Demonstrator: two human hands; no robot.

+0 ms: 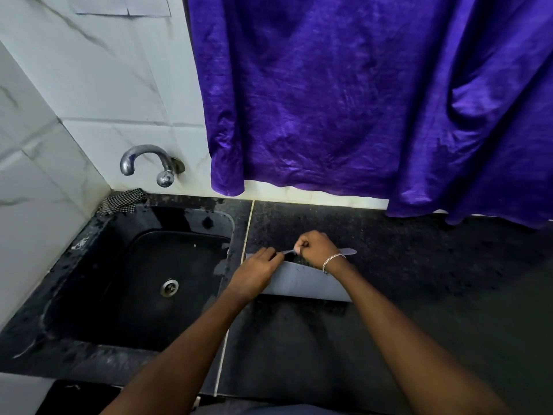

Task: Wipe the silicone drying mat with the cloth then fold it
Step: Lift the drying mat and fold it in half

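Silicone drying mat (302,283), grey, lies low in the middle of the frame on the black bench (419,280), just right of the sink (89,265). Its near part lies flat and its far edge is lifted off the bench, with a dark ribbed face showing in the gap under that edge.

Your right hand (317,247) pinches the raised edge between thumb and curled fingers, and a silver bracelet (332,260) sits on that wrist. Your left hand (257,274) is close beside it on the left, its fingers closed on the same edge near the mat's left end.

A checked cloth (122,200) lies bunched at the far left corner of the sink, well apart from both hands. Above it a chrome tap (149,163) juts from the white marbled tiles (89,85). A purple curtain (359,100) fills the upper right of the frame, its hem reaching the bench at the far right.
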